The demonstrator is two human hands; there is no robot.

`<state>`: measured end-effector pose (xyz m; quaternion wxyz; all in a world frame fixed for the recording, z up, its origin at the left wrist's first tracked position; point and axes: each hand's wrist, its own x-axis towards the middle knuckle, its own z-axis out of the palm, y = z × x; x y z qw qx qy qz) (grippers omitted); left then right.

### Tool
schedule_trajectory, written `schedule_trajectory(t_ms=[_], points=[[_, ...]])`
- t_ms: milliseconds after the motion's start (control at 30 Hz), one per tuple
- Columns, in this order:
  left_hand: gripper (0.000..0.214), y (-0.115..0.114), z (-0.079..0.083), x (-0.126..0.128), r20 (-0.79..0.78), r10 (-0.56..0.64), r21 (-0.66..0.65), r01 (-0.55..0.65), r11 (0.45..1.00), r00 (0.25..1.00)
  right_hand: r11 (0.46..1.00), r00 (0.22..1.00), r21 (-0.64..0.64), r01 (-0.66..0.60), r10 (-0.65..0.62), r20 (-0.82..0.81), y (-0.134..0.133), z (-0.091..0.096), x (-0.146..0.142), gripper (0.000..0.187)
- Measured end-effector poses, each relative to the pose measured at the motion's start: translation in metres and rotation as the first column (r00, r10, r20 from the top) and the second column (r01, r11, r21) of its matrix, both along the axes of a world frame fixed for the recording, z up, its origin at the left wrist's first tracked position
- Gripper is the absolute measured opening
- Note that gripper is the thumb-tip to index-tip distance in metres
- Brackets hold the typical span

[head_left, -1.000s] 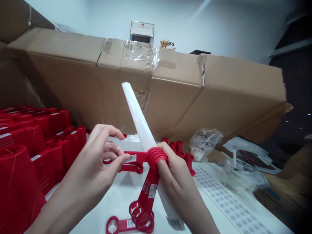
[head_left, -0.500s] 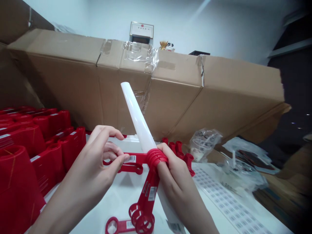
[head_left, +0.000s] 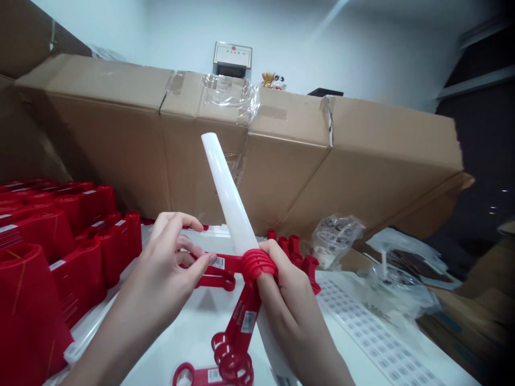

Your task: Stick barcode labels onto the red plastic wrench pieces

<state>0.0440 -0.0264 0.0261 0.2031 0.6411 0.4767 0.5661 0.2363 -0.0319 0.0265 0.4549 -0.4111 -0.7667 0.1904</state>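
A white tube [head_left: 230, 195] leans up and to the left, gripped by my right hand [head_left: 287, 289], which is closed around its lower part. Rings of several flat red plastic strips are threaded on the tube, just above that hand. Some of these barcoded strips [head_left: 242, 317] hang downward, their free rings bunched together. One red strip [head_left: 231, 262] points left, and my left hand [head_left: 171, 268] pinches it with the thumb beside its barcode label; the index finger is raised and curved. Another red strip [head_left: 201, 375] lies on the table below.
Stacked bundles of red strips [head_left: 36, 230] stand at the left. Several red pieces [head_left: 295, 249] lie behind my right hand. On the right are a barcode label sheet [head_left: 370, 332] and clear plastic bags [head_left: 338, 236]. Large cardboard [head_left: 289, 177] walls off the table's far side.
The hands, tube and strips keep almost the same pose. The view has shifted slightly, and a clear plastic item beside the left forearm now shows more.
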Motion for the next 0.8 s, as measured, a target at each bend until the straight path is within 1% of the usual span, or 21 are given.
schedule_trajectory(t_ms=[133, 267, 333, 433, 500, 567, 667, 800], points=[[0.027, 0.013, -0.002, 0.004, 0.068, -0.007, -0.061, 0.012, 0.998, 0.998, 0.997, 0.999, 0.067, 0.035, -0.034, -0.006, 0.0, -0.001, -0.002, 0.022], [0.044, 0.026, -0.004, 0.008, 0.118, 0.01, -0.177, 0.011, 0.984, 0.993, 0.992, 0.996, 0.096, 0.081, -0.083, 0.018, 0.004, -0.002, -0.005, 0.021], [0.049, 0.033, -0.007, 0.01, 0.134, 0.001, -0.204, 0.026, 0.979, 0.991, 0.99, 0.994, 0.101, 0.098, -0.103, 0.039, 0.006, -0.003, -0.006, 0.022], [0.052, 0.046, -0.014, 0.009, 0.13, 0.007, -0.184, 0.017, 0.983, 0.992, 0.985, 0.99, 0.121, 0.121, -0.129, 0.057, 0.01, -0.004, -0.006, 0.023], [0.059, 0.054, -0.019, 0.007, 0.121, 0.034, -0.155, -0.015, 0.988, 0.992, 0.977, 0.984, 0.148, 0.156, -0.166, 0.059, 0.011, -0.004, -0.004, 0.021], [0.06, 0.059, -0.022, 0.007, 0.113, 0.036, -0.133, -0.021, 0.991, 0.993, 0.968, 0.979, 0.161, 0.19, -0.199, 0.039, 0.011, -0.003, -0.001, 0.017], [0.055, 0.055, -0.02, 0.011, 0.108, -0.012, -0.133, 0.026, 0.991, 0.994, 0.969, 0.98, 0.143, 0.199, -0.196, -0.034, 0.012, -0.002, 0.004, 0.015], [0.064, 0.033, -0.014, 0.024, 0.08, -0.05, -0.153, 0.062, 0.986, 0.996, 0.984, 0.982, 0.088, 0.152, -0.141, -0.125, 0.013, -0.002, 0.004, 0.019]])
